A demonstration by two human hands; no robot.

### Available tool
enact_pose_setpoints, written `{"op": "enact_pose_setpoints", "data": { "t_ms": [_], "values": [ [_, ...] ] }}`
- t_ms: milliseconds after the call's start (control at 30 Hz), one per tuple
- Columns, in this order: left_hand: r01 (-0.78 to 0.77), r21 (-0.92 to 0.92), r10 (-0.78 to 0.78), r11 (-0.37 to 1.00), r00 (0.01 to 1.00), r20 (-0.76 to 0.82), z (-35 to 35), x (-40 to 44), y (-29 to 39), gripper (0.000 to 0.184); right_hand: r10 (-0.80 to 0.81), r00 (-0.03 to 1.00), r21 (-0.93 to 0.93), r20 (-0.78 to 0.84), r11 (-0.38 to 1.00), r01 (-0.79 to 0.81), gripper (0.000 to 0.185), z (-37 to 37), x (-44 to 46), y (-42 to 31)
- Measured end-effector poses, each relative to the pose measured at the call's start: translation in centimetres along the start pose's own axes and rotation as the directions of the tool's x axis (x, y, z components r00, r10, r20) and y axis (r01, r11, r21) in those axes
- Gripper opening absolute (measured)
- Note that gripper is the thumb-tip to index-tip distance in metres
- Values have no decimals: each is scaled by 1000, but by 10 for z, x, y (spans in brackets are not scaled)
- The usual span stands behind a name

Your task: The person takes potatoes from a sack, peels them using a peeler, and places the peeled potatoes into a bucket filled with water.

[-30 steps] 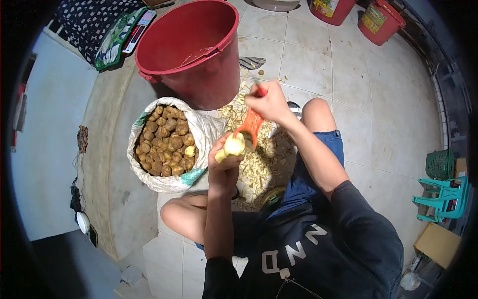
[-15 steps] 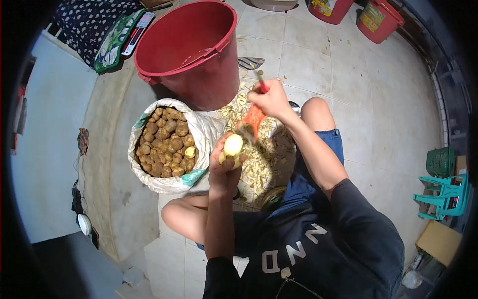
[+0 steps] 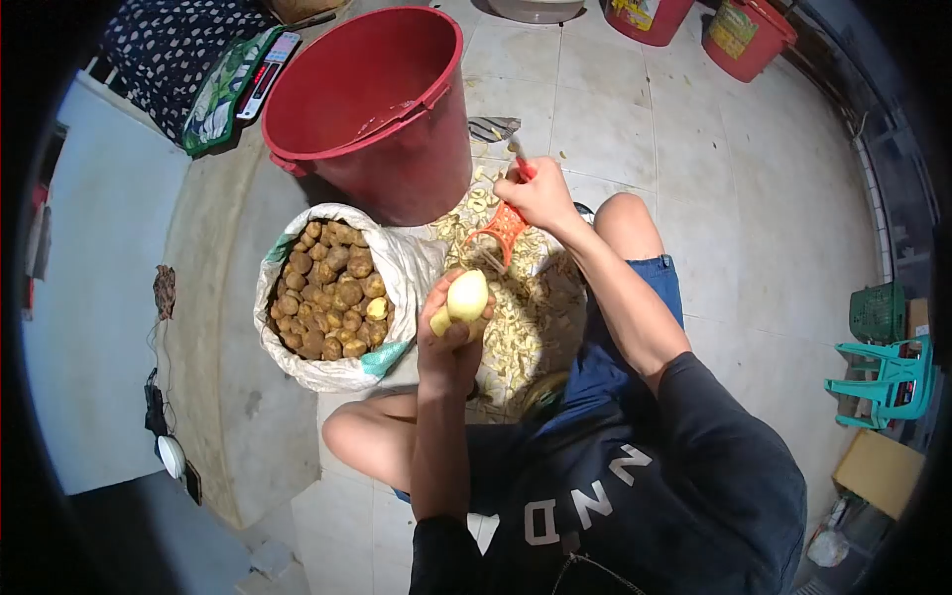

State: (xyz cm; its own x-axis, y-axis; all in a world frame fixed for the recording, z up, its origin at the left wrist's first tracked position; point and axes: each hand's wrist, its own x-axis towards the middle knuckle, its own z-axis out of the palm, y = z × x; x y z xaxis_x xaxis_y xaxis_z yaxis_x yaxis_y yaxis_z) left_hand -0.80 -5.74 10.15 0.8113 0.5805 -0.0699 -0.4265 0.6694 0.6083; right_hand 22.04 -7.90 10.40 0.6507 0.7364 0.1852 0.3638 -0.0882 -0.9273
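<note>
My left hand [image 3: 451, 332] is closed around a pale peeled potato [image 3: 467, 295]. A second pale, rounded surface [image 3: 441, 320] shows below it among the fingers; whether it is another potato I cannot tell. To the upper right, my right hand [image 3: 540, 195] grips an orange Y-shaped peeler [image 3: 504, 230], its head pointing down toward the potato with a gap between them. A red end sticks out above that fist. Left of my hands stands a white sack [image 3: 405, 260] with its top rolled open, full of brown unpeeled potatoes [image 3: 327, 288] and one yellowish one.
Peelings [image 3: 526, 327] cover the floor between my legs. A large red tub [image 3: 416, 169] stands beyond the sack. Two smaller red buckets [image 3: 744, 45] are at the back right. A teal plastic stool [image 3: 883, 382] and a green basket [image 3: 878, 315] sit at the far right.
The potato in my left hand has turned and shifted slightly, with more of its pale side showing. The peeler, blurred before, is now sharper and just apart from the potato.
</note>
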Motion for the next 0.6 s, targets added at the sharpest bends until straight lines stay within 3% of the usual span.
{"op": "enact_pose_setpoints", "data": {
  "t_ms": [33, 67, 133, 167, 200, 233, 267, 333, 367, 400, 467, 500, 533, 567, 600],
  "values": [
    [-11, 4, 11, 1000, 1000, -10, 1, 1, -1, 77, 26, 1000, 81, 3, 996, -26, 18, -1, -2, -13],
    [-23, 6, 23, 1000, 999, -23, 1, 1, -2, 79, -71, 997, 140, 9, 988, 69, 19, 2, -14, -26],
    [7, 116, -3, 993, 999, -36, -6, 3, -5, 81, -448, 893, -223, 50, 866, 447, 20, -2, -17, -32],
    [-2, 111, 6, 994, 999, -35, -7, 0, -7, 81, -442, 896, -220, 48, 870, 442, 20, -1, -14, -20],
    [-17, 106, 20, 994, 999, -29, -7, 0, -7, 82, -271, 963, -205, 9, 942, 267, 19, 0, -3, 0],
    [-6, -26, 7, 1000, 999, 42, -9, 0, -6, 85, -99, 995, -184, -26, 978, 93, 19, -1, 6, -1],
    [-5, -24, 6, 1000, 999, 46, -10, 1, -6, 85, -101, 994, -184, -30, 979, 94, 19, -1, 3, 0],
    [-36, 26, 35, 999, 999, 32, -11, 2, -9, 89, 12, 999, 176, 53, 984, -21, 19, 2, -14, -23],
    [-36, 23, 35, 999, 999, 28, -11, 2, -12, 89, -292, 956, -39, 22, 955, 293, 19, 7, -19, -21],
    [-67, 59, 67, 996, 998, -1, -9, 3, -13, 89, -413, 909, -176, 49, 893, 415, 19, -1, -21, -34],
    [-94, 101, 97, 990, 995, -32, -11, -3, -11, 90, -186, 980, -64, -74, 981, 181, 20, 5, -4, -2],
    [-66, 34, 66, 997, 998, 3, -9, -3, -6, 88, -194, 978, -65, -77, 980, 189, 20, 2, -3, -2],
    [-30, -32, 31, 999, 999, 40, -6, -1, -1, 86, -50, 998, 8, -46, 999, 50, 19, -1, -3, -1],
    [-13, -18, 12, 1000, 999, -34, -2, -2, 0, 83, 95, 995, 76, -1, 993, -95, 18, -2, -2, 1],
    [-16, -23, 16, 1000, 999, -36, -6, 0, -3, 83, 20, 999, 87, 39, 996, -24, 17, 0, -12, -12]
  ]
}}
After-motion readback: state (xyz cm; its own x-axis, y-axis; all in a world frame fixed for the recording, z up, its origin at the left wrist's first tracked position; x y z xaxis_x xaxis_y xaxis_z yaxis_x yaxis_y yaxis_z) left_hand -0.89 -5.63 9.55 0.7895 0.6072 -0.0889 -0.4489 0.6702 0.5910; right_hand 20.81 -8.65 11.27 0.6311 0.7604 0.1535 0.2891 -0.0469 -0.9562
